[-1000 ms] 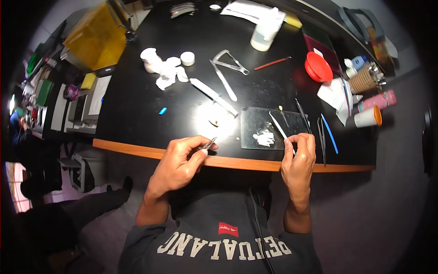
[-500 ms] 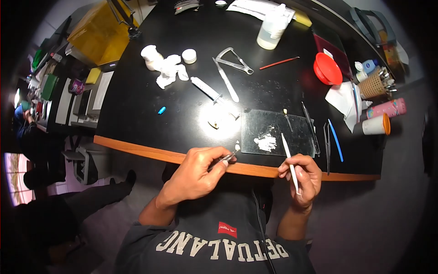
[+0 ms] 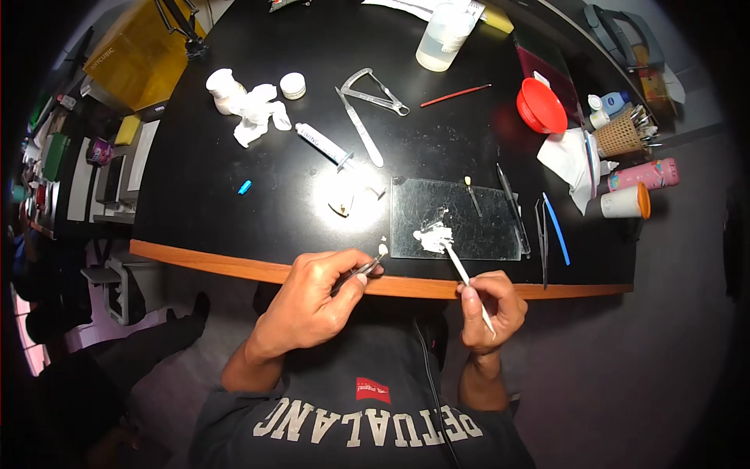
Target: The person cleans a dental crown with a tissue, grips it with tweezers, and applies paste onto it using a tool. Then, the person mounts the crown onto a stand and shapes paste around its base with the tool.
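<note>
My left hand (image 3: pixel 316 301) is closed on metal tweezers (image 3: pixel 366 267), with a small pale piece (image 3: pixel 383 249) at their tips, above the desk's front edge. In my right hand (image 3: pixel 494 307) is a slim white tool (image 3: pixel 459 270), pinched between thumb and fingers. Its tip touches the white paste (image 3: pixel 434 237) on a dark glass slab (image 3: pixel 496 248). A small brush-like tool (image 3: pixel 473 195) lies across the slab's upper part. The labelled syringe (image 3: pixel 322 144) lies to the upper left of the slab, beside a bright glare.
A caliper (image 3: pixel 376 96), a metal spatula (image 3: pixel 360 129), a red stick (image 3: pixel 455 95) and a red bowl (image 3: pixel 541 106) lie farther back. Crumpled tissue (image 3: pixel 258 117) and a bottle (image 3: pixel 444 39) stand there too. Dark tweezers (image 3: pixel 542 242) and a blue tool (image 3: pixel 556 228) are at the right.
The white tool has swung down to the left, and its tip now meets the paste. My left hand has turned the tweezers, showing the pale piece at their tips. The view has shifted.
</note>
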### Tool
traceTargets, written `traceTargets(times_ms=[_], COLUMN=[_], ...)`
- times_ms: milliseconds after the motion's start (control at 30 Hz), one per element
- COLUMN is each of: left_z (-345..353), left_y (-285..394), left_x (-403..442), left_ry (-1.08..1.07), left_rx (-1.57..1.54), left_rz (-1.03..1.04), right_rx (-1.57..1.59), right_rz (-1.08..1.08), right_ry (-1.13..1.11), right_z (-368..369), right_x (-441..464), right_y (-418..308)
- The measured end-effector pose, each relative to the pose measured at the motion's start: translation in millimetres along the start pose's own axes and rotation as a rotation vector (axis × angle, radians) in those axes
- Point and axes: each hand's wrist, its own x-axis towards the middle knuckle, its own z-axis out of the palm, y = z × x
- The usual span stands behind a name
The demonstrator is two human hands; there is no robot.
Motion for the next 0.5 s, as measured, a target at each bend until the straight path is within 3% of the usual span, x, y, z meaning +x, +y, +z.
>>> traceTargets(times_ms=[100, 500], left_z=[1.1, -3.7], left_y=[-3.4, 4.0], left_x=[-2.3, -0.7], left_ry=[0.002, -0.033], left_rx=[0.002, 0.01], left_rz=[0.022, -0.012], right_rx=[-0.075, -0.173], right_rz=[-0.208, -0.255], right_ry=[-0.034, -0.09], right_z=[1.3, 3.7], right_x=[5.9, 10.5], right_y=[-0.6, -5.0])
